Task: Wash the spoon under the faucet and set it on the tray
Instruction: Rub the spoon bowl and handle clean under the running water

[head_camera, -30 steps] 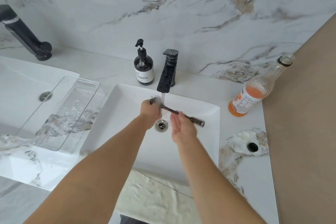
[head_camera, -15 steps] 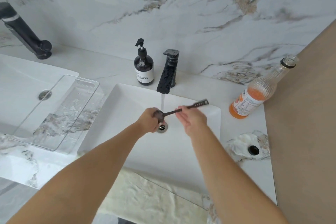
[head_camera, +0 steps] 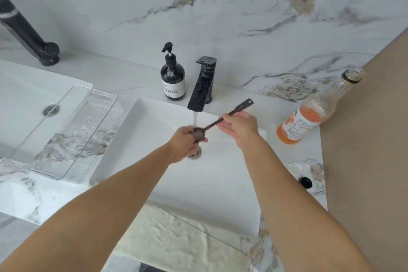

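A dark metal spoon (head_camera: 239, 108) is held over the white sink (head_camera: 154, 115), its bowl under the water stream from the black faucet (head_camera: 202, 90). My right hand (head_camera: 239, 126) grips the middle of the handle, whose perforated end points up and right. My left hand (head_camera: 186, 142) holds the spoon's bowl with fingers rubbing it, blurred by motion. The clear plastic tray (head_camera: 72, 117) lies to the left, bridging the counter and a second basin, with nothing in it.
A dark soap pump bottle (head_camera: 172, 79) stands left of the faucet. A ribbed glass bottle of orange drink (head_camera: 309, 115) leans at the right by a beige wall. Another black faucet (head_camera: 26, 35) is at far left. A cloth (head_camera: 176, 238) hangs over the sink's front edge.
The spoon's handle has swung from pointing down-right to up-right as my right hand rose. My left hand dropped slightly with the bowl and keeps rubbing it under the stream.
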